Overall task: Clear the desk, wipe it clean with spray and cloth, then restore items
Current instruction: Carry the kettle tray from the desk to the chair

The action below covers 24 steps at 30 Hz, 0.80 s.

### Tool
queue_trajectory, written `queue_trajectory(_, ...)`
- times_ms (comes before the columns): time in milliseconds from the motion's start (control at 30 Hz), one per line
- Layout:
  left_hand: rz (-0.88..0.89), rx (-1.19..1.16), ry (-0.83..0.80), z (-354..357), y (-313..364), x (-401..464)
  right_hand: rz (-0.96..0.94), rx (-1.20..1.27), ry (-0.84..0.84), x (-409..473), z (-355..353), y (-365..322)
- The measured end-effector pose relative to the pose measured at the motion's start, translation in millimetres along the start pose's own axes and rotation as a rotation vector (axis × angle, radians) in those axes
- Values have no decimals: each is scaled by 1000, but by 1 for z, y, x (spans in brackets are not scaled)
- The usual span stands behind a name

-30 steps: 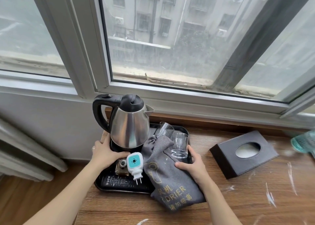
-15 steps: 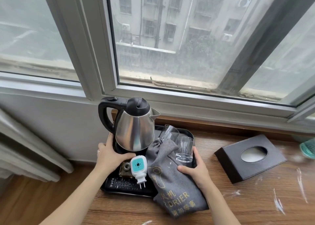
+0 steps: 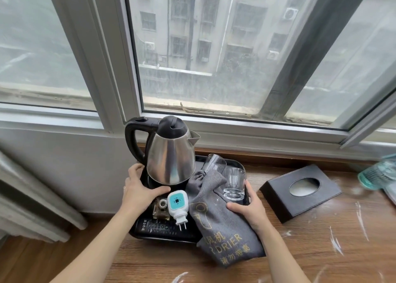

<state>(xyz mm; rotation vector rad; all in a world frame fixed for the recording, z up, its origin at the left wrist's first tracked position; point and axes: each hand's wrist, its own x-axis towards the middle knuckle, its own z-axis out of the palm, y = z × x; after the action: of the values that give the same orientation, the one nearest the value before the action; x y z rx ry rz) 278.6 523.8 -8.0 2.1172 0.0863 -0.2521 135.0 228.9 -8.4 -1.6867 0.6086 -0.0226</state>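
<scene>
A black tray (image 3: 240, 164) sits at the left end of the wooden desk (image 3: 300, 250) under the window. It carries a steel kettle (image 3: 171, 158) on its base, two glasses (image 3: 234, 183), a grey hair-dryer bag (image 3: 222, 225), a white and teal plug-in device (image 3: 176, 203), a small bottle (image 3: 161, 207) and a black remote (image 3: 158, 228). My left hand (image 3: 139, 188) grips the tray's left side by the kettle base. My right hand (image 3: 246, 207) grips the right rim, thumb lying on the bag.
A black tissue box (image 3: 300, 191) lies on the desk right of the tray. A teal hairbrush (image 3: 379, 173) shows at the right edge. White streaks mark the desk on the right. The wall and window frame stand close behind; the desk's left edge drops to the floor.
Both hands keep the same hold on the tray. The view has shifted slightly, so everything sits a little further right and lower in frame.
</scene>
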Motion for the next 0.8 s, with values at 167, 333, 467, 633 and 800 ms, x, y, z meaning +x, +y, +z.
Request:
queue_trajectory(167,68,1,-35,-1,13,-10,13,-14,43,-11,-10,11)
queue_trajectory(333,89,36,-110,0,26,-19,27,9,82,-29,-20,13)
queue_trajectory(467,121,32,-153,13,40,-25,13,-31,130,-47,-37,8)
queue_trajectory(633,162,29,-193,38,65,-35,24,22,207,-66,-69,6)
queue_trajectory(800,194,40,-239,73,98,-63,7,65,241,-91,-116,10)
